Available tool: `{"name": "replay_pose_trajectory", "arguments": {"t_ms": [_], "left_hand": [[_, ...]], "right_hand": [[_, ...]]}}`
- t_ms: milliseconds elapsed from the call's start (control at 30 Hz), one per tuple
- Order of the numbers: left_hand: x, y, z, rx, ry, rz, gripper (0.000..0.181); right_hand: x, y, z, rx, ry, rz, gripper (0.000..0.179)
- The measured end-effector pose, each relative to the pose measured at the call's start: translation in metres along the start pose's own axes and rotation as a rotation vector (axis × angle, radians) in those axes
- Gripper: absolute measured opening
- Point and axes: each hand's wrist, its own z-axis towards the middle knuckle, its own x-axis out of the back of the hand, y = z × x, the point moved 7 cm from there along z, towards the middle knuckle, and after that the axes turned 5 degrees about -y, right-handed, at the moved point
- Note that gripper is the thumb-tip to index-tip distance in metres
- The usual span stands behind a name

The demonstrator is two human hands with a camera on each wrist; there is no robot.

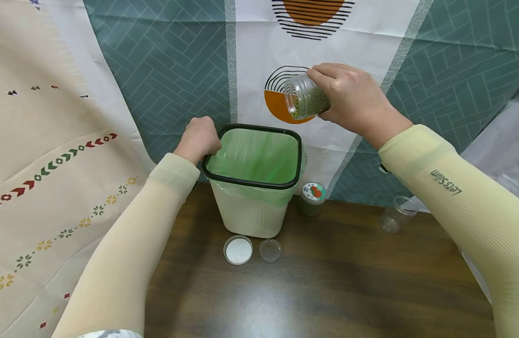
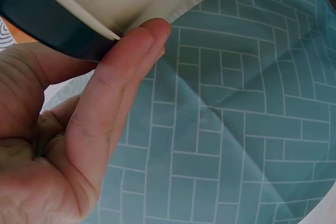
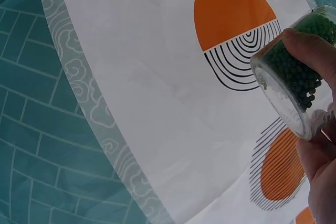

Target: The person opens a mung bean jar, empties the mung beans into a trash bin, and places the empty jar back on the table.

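A clear plastic jar (image 1: 305, 97) holding small green beans (image 3: 299, 72) lies tipped on its side in my right hand (image 1: 353, 96), above and to the right of the bin. Its lidless mouth faces left, and beans lie close to that opening in the head view. My left hand (image 1: 201, 137) grips the left side of the black rim of a white trash bin (image 1: 251, 213), thumb and fingers on either side of it in the left wrist view. A green bag (image 1: 259, 155) lines the bin and folds over its edge.
Right of the bin stands a lidded jar (image 1: 313, 197) with a tomato label. Two round lids, one with a white disc (image 1: 238, 250) and one clear (image 1: 270, 250), lie in front. Farther right is an empty clear jar (image 1: 396, 216). Patterned cloth (image 1: 166, 70) hangs behind the wooden table (image 1: 327, 281).
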Motion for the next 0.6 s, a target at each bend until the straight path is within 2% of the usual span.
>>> {"name": "replay_pose_trajectory", "arguments": {"t_ms": [467,600], "left_hand": [[0.0001,0.0011,-0.0001,-0.006,0.006,0.017,0.018],[-0.0006,-0.0001,0.0017,0.002,-0.002,0.023,0.014]], "right_hand": [[-0.0001,-0.0011,0.0009,0.006,0.003,-0.004,0.073],[-0.0011,-0.0015,0.0012,0.008,0.003,-0.006,0.072]]}}
